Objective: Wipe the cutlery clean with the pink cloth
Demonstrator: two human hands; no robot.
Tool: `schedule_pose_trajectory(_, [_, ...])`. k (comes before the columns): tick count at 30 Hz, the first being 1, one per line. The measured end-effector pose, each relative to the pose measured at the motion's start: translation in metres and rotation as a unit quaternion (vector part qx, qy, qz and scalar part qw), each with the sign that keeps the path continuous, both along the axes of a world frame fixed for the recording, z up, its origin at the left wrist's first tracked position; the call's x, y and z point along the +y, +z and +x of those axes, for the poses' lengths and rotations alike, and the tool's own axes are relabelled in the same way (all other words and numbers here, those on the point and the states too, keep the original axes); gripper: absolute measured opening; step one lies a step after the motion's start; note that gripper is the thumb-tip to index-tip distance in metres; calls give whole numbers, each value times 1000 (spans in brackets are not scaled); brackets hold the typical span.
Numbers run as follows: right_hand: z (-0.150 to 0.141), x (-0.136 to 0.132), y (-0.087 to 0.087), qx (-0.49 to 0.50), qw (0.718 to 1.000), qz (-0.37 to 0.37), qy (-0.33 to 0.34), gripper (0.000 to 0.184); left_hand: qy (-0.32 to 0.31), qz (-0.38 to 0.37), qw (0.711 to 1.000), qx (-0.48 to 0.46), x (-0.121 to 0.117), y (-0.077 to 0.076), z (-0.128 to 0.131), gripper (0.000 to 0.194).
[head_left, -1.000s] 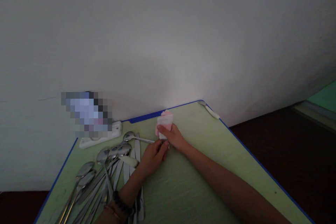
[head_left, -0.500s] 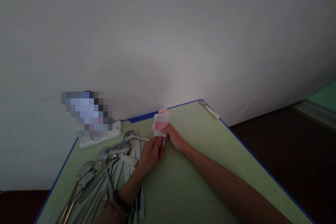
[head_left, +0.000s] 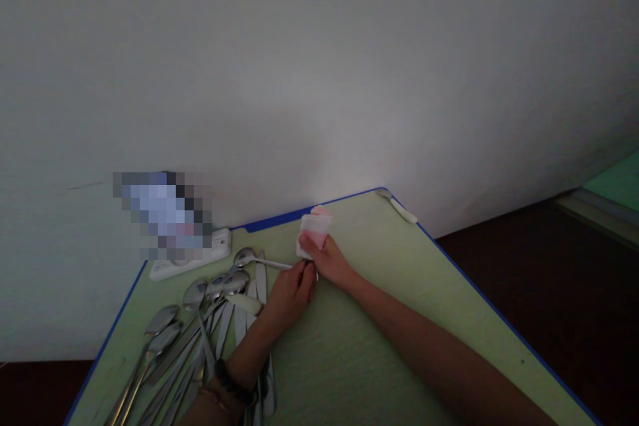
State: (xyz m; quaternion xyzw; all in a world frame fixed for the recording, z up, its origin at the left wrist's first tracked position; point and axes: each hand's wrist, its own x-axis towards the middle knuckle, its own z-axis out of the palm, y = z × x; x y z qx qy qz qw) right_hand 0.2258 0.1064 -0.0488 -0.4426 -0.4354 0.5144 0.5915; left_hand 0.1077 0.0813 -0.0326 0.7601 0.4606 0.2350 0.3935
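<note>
My right hand (head_left: 327, 259) is closed on a small folded pink-and-white cloth (head_left: 315, 229), its thumb pressed across the front. Just below and to the left, my left hand (head_left: 293, 289) is closed with its fingertips at the cloth's lower edge. A small pale sliver shows beside those fingertips, but what they grip is mostly hidden. A spoon (head_left: 245, 257) lies to the left, its handle running toward my left hand and disappearing there. Beside my left forearm lies a heap of metal spoons (head_left: 196, 293) and other flat-handled cutlery, with one pale handle (head_left: 248, 304) among them.
The green table (head_left: 349, 359) has a blue edge and stands against a pale wall (head_left: 319, 80). A fork with a white handle (head_left: 403, 210) lies at the far right corner. At the back left, a blurred-out phone-like object (head_left: 164, 213) leans on a white stand (head_left: 219, 249).
Both hands and the cloth have shifted slightly to the right. My right thumb now shows across the front of the cloth. The cutlery on the table lies as before.
</note>
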Motion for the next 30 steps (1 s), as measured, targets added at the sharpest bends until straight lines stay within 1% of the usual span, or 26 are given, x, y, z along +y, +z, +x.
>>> schedule_pose_trajectory(3, [0, 6, -6, 89, 994, -47, -46, 42, -16, 13, 1000, 18, -1, 1, 0, 30])
schedule_pose_trajectory(5, [1, 11, -7, 157, 982, -63, -83, 43, -25, 20, 999, 29, -2, 2, -1, 29])
schedule_pose_trajectory(7, [3, 14, -4, 232, 963, -71, -115, 41, -34, 24, 998, 36, -3, 3, -2, 29])
schedule_pose_trajectory(9, [6, 16, 0, 306, 939, -85, -135, 38, -44, 25, 998, 39, -4, 3, -3, 29])
schedule_pose_trajectory(11, [9, 18, 5, 350, 923, -98, -129, 35, -49, 22, 998, 37, -4, 4, -5, 29])
schedule_pose_trajectory(13, [10, 17, 7, 350, 927, -105, -91, 36, -45, 15, 998, 33, -3, 3, -6, 33])
schedule_pose_trajectory(15, [10, 14, 7, 299, 949, -94, -43, 37, -32, 9, 999, 27, -2, 1, -7, 38])
schedule_pose_trajectory(17, [9, 9, 8, 189, 980, -58, 20, 37, -19, 5, 1000, 24, 0, -1, -6, 40])
schedule_pose_trajectory(18, [7, 5, 8, 114, 991, -35, 58, 35, -17, 4, 1000, 24, 0, -2, -6, 40])
schedule_pose_trajectory(19, [6, 2, 9, 47, 994, -17, 93, 33, -17, 3, 999, 26, 1, -3, -6, 40])
schedule_pose_trajectory(20, [5, 0, 9, 9, 995, 1, 101, 32, -20, 4, 999, 30, 2, -4, -5, 40])
schedule_pose_trajectory(22, [4, -2, 9, -20, 995, 17, 100, 31, -25, 8, 999, 37, 3, -5, -4, 39])
schedule_pose_trajectory(24, [4, 0, 6, 10, 997, 6, 72, 34, -28, 15, 998, 45, 3, -4, -4, 38])
schedule_pose_trajectory(26, [6, 5, 3, 89, 995, -32, 22, 35, -36, 22, 998, 56, 2, -2, -3, 35])
schedule_pose_trajectory(28, [10, 11, 1, 197, 977, -73, -31, 34, -51, 28, 996, 71, 1, -1, -2, 33])
schedule_pose_trajectory(30, [14, 16, 2, 285, 951, -102, -60, 32, -68, 35, 993, 85, -1, 1, -1, 30])
